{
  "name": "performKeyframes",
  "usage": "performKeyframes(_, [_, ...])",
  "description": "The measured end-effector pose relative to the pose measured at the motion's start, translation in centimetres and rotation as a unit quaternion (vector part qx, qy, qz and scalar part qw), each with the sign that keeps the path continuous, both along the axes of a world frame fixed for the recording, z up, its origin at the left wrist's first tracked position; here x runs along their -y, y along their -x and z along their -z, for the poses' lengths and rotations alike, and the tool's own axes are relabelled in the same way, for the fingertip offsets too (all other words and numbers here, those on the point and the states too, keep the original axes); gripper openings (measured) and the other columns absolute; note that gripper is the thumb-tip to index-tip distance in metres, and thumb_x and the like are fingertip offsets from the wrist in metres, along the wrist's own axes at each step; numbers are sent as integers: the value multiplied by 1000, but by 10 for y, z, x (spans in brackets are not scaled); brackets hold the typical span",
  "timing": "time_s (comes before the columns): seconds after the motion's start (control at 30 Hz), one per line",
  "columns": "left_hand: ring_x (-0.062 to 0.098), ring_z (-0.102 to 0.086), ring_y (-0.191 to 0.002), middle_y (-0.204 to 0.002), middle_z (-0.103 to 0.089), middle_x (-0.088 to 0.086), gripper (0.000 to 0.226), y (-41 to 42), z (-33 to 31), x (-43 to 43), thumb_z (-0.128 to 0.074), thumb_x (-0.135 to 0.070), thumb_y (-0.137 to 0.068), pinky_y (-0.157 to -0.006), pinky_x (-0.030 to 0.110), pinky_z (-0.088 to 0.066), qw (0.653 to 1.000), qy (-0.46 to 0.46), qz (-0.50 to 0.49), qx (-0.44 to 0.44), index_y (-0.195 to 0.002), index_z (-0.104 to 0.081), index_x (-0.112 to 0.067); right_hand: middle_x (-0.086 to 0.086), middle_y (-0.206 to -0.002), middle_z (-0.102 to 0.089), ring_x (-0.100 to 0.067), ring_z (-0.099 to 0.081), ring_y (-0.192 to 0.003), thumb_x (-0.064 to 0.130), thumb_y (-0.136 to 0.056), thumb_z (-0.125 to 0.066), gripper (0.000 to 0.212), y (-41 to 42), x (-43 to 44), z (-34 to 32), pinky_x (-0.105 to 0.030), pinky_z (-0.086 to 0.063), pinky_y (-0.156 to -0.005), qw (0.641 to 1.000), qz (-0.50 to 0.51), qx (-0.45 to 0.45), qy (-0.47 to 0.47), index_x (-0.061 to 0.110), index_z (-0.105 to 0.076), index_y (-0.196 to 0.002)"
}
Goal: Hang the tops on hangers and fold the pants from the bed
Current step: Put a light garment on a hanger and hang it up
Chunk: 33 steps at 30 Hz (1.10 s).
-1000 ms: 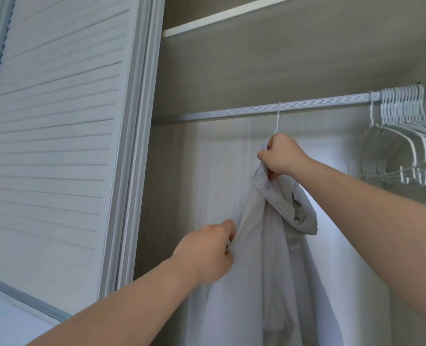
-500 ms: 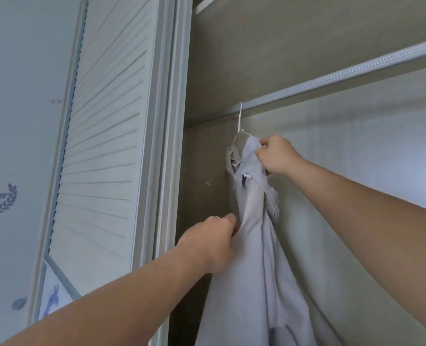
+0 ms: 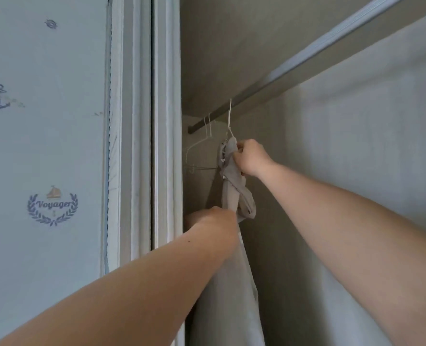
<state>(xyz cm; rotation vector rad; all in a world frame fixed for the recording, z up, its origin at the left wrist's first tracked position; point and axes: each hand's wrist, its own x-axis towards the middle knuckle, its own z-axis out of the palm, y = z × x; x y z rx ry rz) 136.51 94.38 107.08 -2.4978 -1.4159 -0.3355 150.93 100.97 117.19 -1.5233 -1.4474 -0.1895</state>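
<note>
Right, this looks like the hanging step: the grey top [image 3: 231, 196] dangles from a white hanger [image 3: 229, 121] hooked on the wardrobe rail [image 3: 306, 62], near its left end. The right hand [image 3: 250, 157] clutches the bunched collar. The left hand [image 3: 214, 218] meets the fabric lower down, its fingers hidden, so I cannot tell its grip. Next, I'd judge, the shoulders need straightening before both hands let go.
</note>
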Motion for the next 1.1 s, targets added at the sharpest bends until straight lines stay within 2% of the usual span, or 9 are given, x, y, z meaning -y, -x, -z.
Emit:
performKeyframes(0.17, [18, -43, -62, -78, -46, 5, 6, -5, -2, -15, -57, -11, -97, -68, 36, -38, 997, -30, -76, -16, -102, -53, -12, -21, -122, -65, -38, -65, -106, 16, -103, -45, 36, 10, -36, 2, -48, -55, -94, 999, -42, -22, 14, 0, -58, -131])
performKeyframes(0.33, [21, -48, -64, -80, -51, 6, 19, -6, 0, -26, -56, -9, -95, -64, 37, -38, 991, -57, -116, -44, -80, -45, -12, -20, -118, -67, -37, -66, -103, 21, -103, -48, 35, 13, -53, 8, -45, -55, -94, 997, -71, -22, -7, 1, -60, -129])
performKeyframes(0.43, [21, -47, -63, -79, -51, 6, 10, -3, 0, -20, -57, -7, -93, -59, 35, -36, 989, -74, -114, -59, -88, -51, -11, -18, -121, -67, -34, -65, -103, 23, -101, -51, 37, 6, -49, 17, -50, -54, -94, 993, -99, -51, -40, 3, -61, -130])
performKeyframes(0.53, [21, -44, -63, -79, -44, 4, 16, 2, 6, -8, -60, -11, -94, -52, 32, -28, 990, -98, -80, -70, -109, -55, -14, -10, -126, -67, -27, -65, -107, 32, -100, -51, 40, -7, -30, 36, -41, -54, -93, 989, -112, -66, -69, 17, -60, -136])
performKeyframes(0.6, [25, -53, -77, -88, -50, 5, 27, 7, 17, 4, -62, -17, -94, -64, 34, -36, 988, -123, -37, -87, -120, -54, -15, -3, -132, -65, -21, -62, -115, 35, -101, -51, 40, -16, -13, 56, -25, -46, -89, 989, -110, -48, -83, 21, -59, -137])
performKeyframes(0.67, [30, -58, -102, -111, -59, 7, 36, 12, 34, 19, -62, -23, -95, -81, 40, -43, 984, -159, 14, -85, -128, -51, -16, 1, -136, -61, -14, -57, -117, 35, -102, -50, 39, -24, 5, 81, -15, -38, -87, 990, -104, -32, -89, 24, -57, -139])
performKeyframes(0.77, [30, -53, -124, -137, -55, 7, 46, 23, 60, 47, -58, -35, -98, -102, 46, -45, 979, -180, 80, -56, -139, -44, -20, 2, -143, -55, -3, -49, -121, 33, -104, -49, 40, -32, 35, 121, -2, -31, -88, 992, -89, -8, -94, 25, -53, -144])
performKeyframes(0.97, [26, -51, -129, -138, -58, 1, 43, 77, 112, 85, -43, -51, -99, -107, 45, -44, 967, -200, 156, -5, -131, -53, -24, 6, -157, -39, -5, -32, -143, 36, -105, -45, 49, -11, 97, 201, -28, -24, -119, 992, -108, 51, -40, 24, -40, -153])
performKeyframes(1.1, [32, -48, -135, -139, -59, 6, 48, 138, 155, 108, -45, -51, -95, -108, 48, -43, 964, -212, 157, 35, -127, -61, -18, 10, -163, -24, -4, -14, -151, 52, -100, -37, 59, 37, 139, 243, -34, -16, -123, 988, -128, 89, -2, 34, -29, -156])
